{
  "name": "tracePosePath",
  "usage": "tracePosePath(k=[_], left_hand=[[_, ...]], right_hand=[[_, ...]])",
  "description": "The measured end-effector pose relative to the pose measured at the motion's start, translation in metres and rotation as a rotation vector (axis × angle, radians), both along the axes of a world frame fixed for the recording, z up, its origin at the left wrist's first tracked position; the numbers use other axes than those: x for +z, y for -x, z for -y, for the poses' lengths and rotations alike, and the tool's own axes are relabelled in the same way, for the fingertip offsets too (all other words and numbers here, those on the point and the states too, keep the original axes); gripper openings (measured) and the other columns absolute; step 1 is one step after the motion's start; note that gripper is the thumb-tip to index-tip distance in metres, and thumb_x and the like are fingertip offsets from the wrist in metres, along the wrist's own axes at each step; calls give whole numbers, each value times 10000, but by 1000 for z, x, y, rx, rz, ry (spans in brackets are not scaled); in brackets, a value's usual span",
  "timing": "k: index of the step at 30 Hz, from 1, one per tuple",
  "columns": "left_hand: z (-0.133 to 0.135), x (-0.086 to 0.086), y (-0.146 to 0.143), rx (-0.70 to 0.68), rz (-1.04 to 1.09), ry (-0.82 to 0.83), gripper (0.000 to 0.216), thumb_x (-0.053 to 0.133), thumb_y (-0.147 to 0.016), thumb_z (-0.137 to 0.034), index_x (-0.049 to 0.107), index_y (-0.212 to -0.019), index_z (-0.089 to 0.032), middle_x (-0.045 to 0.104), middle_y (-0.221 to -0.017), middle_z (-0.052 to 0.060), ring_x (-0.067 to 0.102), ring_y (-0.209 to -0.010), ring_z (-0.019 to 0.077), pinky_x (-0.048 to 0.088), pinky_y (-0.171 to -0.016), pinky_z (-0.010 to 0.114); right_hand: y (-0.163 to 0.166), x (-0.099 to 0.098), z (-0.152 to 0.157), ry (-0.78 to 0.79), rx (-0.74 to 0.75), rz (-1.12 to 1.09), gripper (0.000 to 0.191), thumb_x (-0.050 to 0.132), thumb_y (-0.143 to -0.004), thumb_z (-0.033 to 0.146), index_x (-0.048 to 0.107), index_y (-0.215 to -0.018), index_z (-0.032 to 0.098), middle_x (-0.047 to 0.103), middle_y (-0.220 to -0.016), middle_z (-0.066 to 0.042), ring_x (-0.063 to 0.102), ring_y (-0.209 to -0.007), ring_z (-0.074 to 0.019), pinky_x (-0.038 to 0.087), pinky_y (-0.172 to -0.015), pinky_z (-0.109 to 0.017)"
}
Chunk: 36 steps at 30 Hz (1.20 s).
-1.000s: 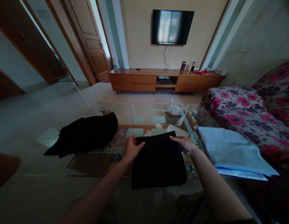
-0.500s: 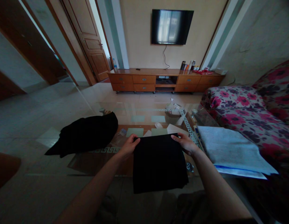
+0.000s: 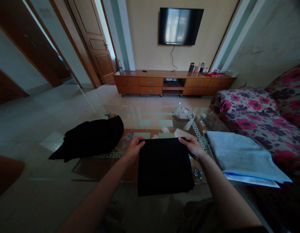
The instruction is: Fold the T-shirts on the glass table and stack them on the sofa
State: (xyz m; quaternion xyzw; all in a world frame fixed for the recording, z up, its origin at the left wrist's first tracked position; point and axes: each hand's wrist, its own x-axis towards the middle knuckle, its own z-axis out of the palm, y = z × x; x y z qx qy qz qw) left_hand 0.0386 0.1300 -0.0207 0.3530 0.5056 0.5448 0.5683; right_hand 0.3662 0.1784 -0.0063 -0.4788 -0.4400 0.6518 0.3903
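A folded black cloth (image 3: 164,165) lies on the glass coffee table (image 3: 67,194) straight in front of me. My left hand (image 3: 133,148) pinches its far left corner. At the far right corner my right hand (image 3: 193,148) grips the cloth, fingers closed over the edge. A second black cloth (image 3: 90,138), loosely heaped, rests on the glass to the left of my left hand.
A stack of folded grey and light blue cloths (image 3: 239,157) lies at the table's right edge beside a flowered sofa (image 3: 259,113). Small items and a bowl (image 3: 180,118) sit at the table's far side. A wooden TV cabinet (image 3: 171,82) stands against the far wall.
Both hands slid onto the far corners of the folded black cloth and closed on them; the cloth's far edge is now straighter. The view shifted slightly.
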Motion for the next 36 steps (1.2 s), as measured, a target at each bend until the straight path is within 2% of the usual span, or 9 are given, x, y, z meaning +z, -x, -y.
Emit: tracePosePath(k=[7,11,15,19,21,24,26,30,36], left_hand=[[-3,-6,-4,47,-66,-61,379,800,-724,-349,616,-1027,-214,682,-762,-3,652,-644,157,496,-603,244],[-13,-21,-3,140,-267,-150,315,693,-831,-347,580,-1097,-218,716,-984,56,698,-794,178,560,-729,303],[-20,-33,-1,250,-508,-215,319,623,-904,-322,552,-1194,-212,635,-1274,127,679,-1080,221,528,-994,424],[-9,-32,-11,127,-809,-316,336,579,-946,-306,558,-1263,-197,557,-1392,152,547,-1334,274,397,-1174,491],[4,-30,-20,-8,-1080,-390,407,518,-987,-342,524,-1361,-181,491,-1498,170,442,-1446,293,337,-1223,499],[20,-32,-31,-165,-1362,-454,573,479,-1010,-424,397,-1529,-195,331,-1659,145,260,-1560,312,252,-1266,524],[26,-38,-32,-227,-1458,-465,648,468,-1011,-480,330,-1584,-210,274,-1697,120,189,-1585,309,210,-1279,528],[28,-51,-25,-261,-1519,-423,713,416,-1015,-554,281,-1617,-197,278,-1699,119,187,-1588,290,206,-1280,497],[27,-51,-22,-272,-1524,-404,730,424,-1008,-565,277,-1623,-200,255,-1709,110,171,-1592,286,200,-1277,496]], right_hand=[[-5,-10,-8,45,-130,-29,371,869,-563,133,757,-906,219,791,-941,-47,729,-864,-214,603,-819,-309],[-3,-19,-11,-75,-184,82,423,889,-544,236,765,-945,186,786,-904,-53,727,-838,-214,598,-813,-321],[-3,-30,-19,-233,-244,294,430,811,-671,413,763,-1011,154,778,-921,-72,720,-859,-219,596,-819,-349],[-4,-28,-18,-278,-314,408,457,765,-721,336,721,-1122,122,744,-1095,-134,695,-1006,-269,555,-960,-452],[2,-22,-8,-419,-351,580,457,705,-793,288,690,-1221,130,666,-1292,-177,625,-1191,-308,461,-1092,-510],[21,-16,14,-786,-148,995,451,557,-948,315,627,-1374,188,496,-1529,-163,445,-1424,-313,328,-1205,-503],[33,-21,28,-892,79,1218,537,532,-985,440,567,-1468,208,368,-1639,-140,301,-1524,-329,260,-1239,-509],[43,-44,41,-742,236,1434,782,408,-996,670,348,-1630,215,170,-1720,-141,134,-1586,-346,177,-1249,-544],[40,-58,38,-673,250,1481,810,309,-1002,715,262,-1659,243,81,-1734,-117,62,-1599,-322,94,-1262,-534]])
